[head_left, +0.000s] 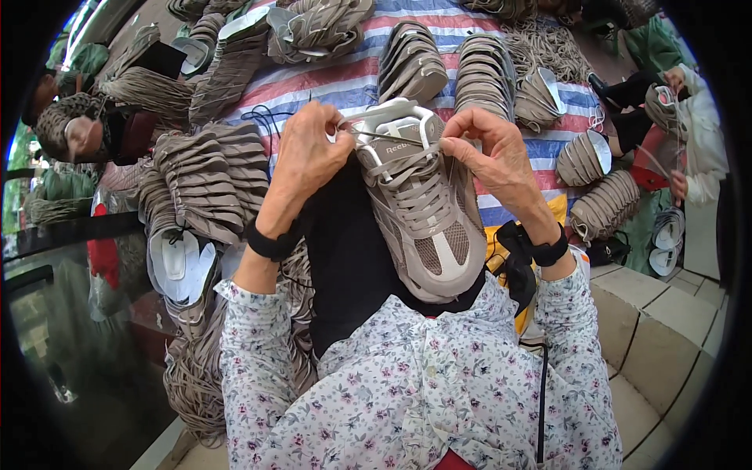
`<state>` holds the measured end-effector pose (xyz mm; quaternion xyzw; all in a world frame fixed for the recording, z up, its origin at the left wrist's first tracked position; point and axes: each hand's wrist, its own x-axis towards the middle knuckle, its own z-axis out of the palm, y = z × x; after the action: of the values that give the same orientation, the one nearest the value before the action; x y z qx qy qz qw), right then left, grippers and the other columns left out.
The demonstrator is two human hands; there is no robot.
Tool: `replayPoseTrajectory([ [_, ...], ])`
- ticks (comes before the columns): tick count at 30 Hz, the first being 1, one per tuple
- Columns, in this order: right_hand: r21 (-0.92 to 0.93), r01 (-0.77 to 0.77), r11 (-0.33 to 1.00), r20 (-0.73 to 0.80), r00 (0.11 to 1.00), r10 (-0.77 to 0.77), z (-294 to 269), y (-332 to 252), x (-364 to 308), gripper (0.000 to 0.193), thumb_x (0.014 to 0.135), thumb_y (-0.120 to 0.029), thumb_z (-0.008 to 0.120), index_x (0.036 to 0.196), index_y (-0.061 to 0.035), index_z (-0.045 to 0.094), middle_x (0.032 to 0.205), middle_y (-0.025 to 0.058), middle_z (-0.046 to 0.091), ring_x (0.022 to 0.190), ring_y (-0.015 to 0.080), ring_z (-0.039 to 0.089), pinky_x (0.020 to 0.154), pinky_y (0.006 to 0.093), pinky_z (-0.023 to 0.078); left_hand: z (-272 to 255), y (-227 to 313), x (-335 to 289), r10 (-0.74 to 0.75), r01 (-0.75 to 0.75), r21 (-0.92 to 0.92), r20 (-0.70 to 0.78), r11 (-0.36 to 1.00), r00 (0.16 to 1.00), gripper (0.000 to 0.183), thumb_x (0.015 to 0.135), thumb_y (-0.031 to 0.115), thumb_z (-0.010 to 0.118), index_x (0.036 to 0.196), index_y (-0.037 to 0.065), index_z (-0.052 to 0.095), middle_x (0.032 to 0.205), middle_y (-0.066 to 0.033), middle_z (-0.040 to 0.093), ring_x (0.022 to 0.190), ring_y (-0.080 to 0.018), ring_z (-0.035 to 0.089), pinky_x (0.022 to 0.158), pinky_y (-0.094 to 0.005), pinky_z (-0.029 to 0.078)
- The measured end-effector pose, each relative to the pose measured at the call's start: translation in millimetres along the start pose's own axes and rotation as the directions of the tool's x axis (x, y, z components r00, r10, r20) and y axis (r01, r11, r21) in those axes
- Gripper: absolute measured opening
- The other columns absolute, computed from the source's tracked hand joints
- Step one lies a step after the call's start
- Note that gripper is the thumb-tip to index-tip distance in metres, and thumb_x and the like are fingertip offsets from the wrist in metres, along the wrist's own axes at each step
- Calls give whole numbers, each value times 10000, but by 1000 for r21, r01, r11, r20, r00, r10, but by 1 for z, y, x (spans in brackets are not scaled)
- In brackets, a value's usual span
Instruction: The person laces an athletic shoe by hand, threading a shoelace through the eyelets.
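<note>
A taupe sneaker upper [423, 211] with mesh and pale overlays lies on my black-clad lap, toe toward me. Its flat taupe shoelace [419, 188] criss-crosses the tongue, and white trim loops round the collar. At the upper's left side, my left hand [309, 149] is closed in a pinch on a lace strand drawn across the tongue. My right hand [493, 153] pinches the lace with thumb and forefinger near the top right eyelets. Fingers hide the lace ends. Both wrists wear black bands.
Stacked taupe uppers [207, 184] crowd my left, above a bundle of laces [196, 392]. More stacks [411, 63] stand ahead on a striped sheet [305, 82]. Other people sit at far left and right; one person's hands [677, 184] handle an upper. Pale tiles [654, 345] form a ledge at right.
</note>
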<state>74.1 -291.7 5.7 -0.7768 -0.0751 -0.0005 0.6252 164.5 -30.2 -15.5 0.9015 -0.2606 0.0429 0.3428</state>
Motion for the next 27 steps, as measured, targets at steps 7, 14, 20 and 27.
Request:
replayPoseTrajectory([
  [7, 118, -66, 991, -6, 998, 67, -3, 1, -4, 85, 925, -66, 677, 986, -17, 643, 908, -36, 605, 831, 33, 558, 755, 180, 462, -20, 22, 0, -362, 479, -370, 344, 796, 866, 194, 805, 42, 584, 982, -21, 635, 849, -54, 640, 654, -105, 566, 614, -295, 477],
  [14, 224, -120, 967, -11, 992, 126, 0, 4, -7, 89, 930, -84, 681, 980, -19, 649, 896, -31, 619, 815, 32, 559, 744, 175, 460, -14, 50, -1, 79, -76, -156, 17, 985, 997, 434, 780, -59, 520, 1190, 39, 624, 1069, -118, 622, 713, -141, 596, 669, -287, 494],
  [20, 248, -114, 962, -32, 992, 126, 2, 4, -10, 89, 930, -78, 679, 983, -15, 645, 898, -32, 614, 809, 31, 553, 732, 177, 461, 10, 61, -1, 226, -224, -32, 119, 974, 967, 157, 801, 42, 691, 952, 18, 657, 1029, -97, 599, 813, -238, 647, 707, -360, 523],
  [27, 306, -123, 944, -38, 989, 141, -2, 5, -8, 87, 936, -90, 673, 986, -23, 652, 897, -35, 616, 812, 26, 555, 734, 174, 465, 12, 52, 4, 229, -218, -118, 91, 969, 969, 119, 819, 15, 667, 814, -9, 550, 943, -104, 554, 785, -242, 595, 678, -353, 488],
])
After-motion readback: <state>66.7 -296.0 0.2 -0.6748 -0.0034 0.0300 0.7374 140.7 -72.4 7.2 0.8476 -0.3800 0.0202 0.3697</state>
